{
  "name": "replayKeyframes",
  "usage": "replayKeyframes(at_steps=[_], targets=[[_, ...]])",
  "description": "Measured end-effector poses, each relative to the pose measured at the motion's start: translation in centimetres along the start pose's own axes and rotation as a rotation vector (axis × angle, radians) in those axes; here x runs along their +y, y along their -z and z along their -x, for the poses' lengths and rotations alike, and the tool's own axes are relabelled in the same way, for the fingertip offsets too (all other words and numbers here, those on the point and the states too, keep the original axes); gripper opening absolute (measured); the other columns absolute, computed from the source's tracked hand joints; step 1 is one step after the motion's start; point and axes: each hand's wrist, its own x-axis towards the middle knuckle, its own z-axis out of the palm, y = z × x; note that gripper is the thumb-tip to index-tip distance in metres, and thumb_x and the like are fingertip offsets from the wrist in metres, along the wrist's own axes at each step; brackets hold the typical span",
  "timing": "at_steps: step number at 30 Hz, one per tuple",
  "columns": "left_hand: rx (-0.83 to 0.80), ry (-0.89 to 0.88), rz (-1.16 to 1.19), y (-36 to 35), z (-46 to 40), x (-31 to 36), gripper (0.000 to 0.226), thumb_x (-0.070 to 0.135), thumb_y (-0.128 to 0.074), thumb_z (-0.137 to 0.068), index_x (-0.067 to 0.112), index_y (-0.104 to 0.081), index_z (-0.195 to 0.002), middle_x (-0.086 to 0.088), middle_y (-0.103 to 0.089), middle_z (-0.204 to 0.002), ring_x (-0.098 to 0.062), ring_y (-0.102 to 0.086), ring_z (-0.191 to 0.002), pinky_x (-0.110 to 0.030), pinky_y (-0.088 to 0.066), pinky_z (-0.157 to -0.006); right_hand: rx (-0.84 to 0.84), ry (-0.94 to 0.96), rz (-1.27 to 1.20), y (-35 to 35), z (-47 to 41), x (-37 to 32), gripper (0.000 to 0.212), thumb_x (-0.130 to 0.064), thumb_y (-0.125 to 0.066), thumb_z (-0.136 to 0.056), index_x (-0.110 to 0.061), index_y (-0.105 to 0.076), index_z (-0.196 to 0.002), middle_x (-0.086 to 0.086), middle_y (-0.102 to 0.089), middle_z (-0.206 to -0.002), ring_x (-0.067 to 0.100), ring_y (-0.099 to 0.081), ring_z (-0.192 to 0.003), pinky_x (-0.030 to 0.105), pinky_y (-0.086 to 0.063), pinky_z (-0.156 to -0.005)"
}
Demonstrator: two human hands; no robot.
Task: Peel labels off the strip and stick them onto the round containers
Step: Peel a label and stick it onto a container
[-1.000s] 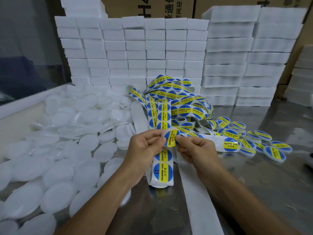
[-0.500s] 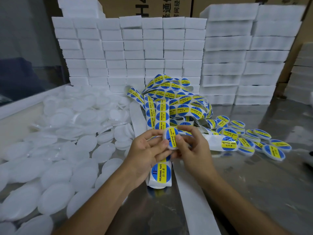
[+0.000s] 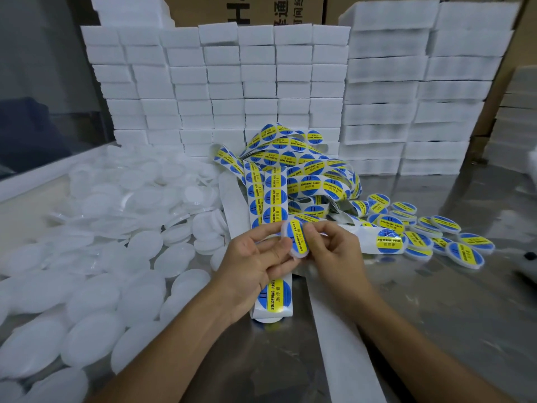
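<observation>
Blue-and-yellow label (image 3: 295, 239) is going onto the round container (image 3: 294, 255) you are pinching between your left hand (image 3: 255, 267) and right hand (image 3: 334, 251), both grasping it; be smoothing from the centre outward to avoid creases. Label strip (image 3: 271, 199) is trailing from 12 o'clock beneath your left palm, unlabelled containers (image 3: 122, 251) lying at 9 o'clock

Left hand (image 3: 255, 266) and right hand (image 3: 334, 251) hold a labelled round container (image 3: 295, 239) above the label strip (image 3: 273, 199); unlabelled white containers (image 3: 87, 271) lie left.
</observation>
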Motion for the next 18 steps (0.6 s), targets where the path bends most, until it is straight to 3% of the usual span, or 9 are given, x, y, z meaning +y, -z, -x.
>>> replayKeyframes(at_steps=[3, 6, 11, 14, 18], targets=[[0.055, -0.036, 0.016, 0.05, -0.06, 0.03, 0.037, 0.013, -0.074, -0.068, 0.013, -0.07, -0.104, -0.017, -0.074, -0.104, -0.028, -0.072, -0.096, -0.028, -0.059, -0.072, -0.088, -0.012, -0.044, -0.43, 0.45, -0.01, 0.029, -0.028, -0.067, -0.086, -0.008, -0.065, -0.107, 0.009, -0.076, -0.079, 0.02, -0.074, -0.073, 0.024, -0.055, -0.063], [0.055, -0.049, -0.019, 0.14, -0.05, 0.1, 0.043, 0.015, -0.076, -0.066, 0.015, -0.068, -0.108, -0.014, -0.074, -0.104, -0.027, -0.072, -0.096, -0.028, -0.059, -0.071, -0.084, -0.005, -0.056, -0.56, 0.58, -0.29, 0.035, -0.035, -0.07, -0.076, -0.009, -0.066, -0.1, 0.009, -0.075, -0.076, 0.019, -0.073, -0.069, 0.022, -0.054, -0.06], [0.004, -0.016, -0.092, 0.19, 0.04, 0.08, 0.049, 0.016, -0.078, -0.063, 0.01, -0.069, -0.112, -0.016, -0.073, -0.107, -0.032, -0.072, -0.097, -0.031, -0.06, -0.073, -0.004, -0.03, -0.05, 0.09, 0.07, -0.29, 0.029, -0.017, -0.056, -0.096, 0.01, -0.065, -0.097, 0.025, -0.072, -0.08, 0.024, -0.069, -0.068, 0.029, -0.058, -0.059], [0.023, -0.02, -0.09, 0.18, -0.04, -0.04, 0.053, 0.02, -0.082, -0.058, 0.01, -0.072, -0.109, -0.016, -0.073, -0.108, -0.033, -0.071, -0.099, -0.039, -0.06, -0.08, -0.031, -0.009, -0.042, -0.17, 0.28, -0.43, 0.026, -0.014, -0.053, -0.099, 0.01, -0.064, -0.096, 0.015, -0.071, -0.073, 0.019, -0.068, -0.064, 0.026, -0.056, -0.056], [0.049, -0.057, -0.114, 0.04, -0.13, 0.01, 0.053, 0.026, -0.083, -0.056, 0.014, -0.075, -0.106, -0.013, -0.073, -0.111, -0.032, -0.069, -0.103, -0.048, -0.056, -0.088, -0.074, 0.013, -0.031, -0.78, 0.98, -0.92, 0.038, -0.037, -0.063, -0.084, 0.0, -0.06, -0.085, 0.005, -0.068, -0.059, 0.019, -0.066, -0.054, 0.024, -0.053, -0.053]])
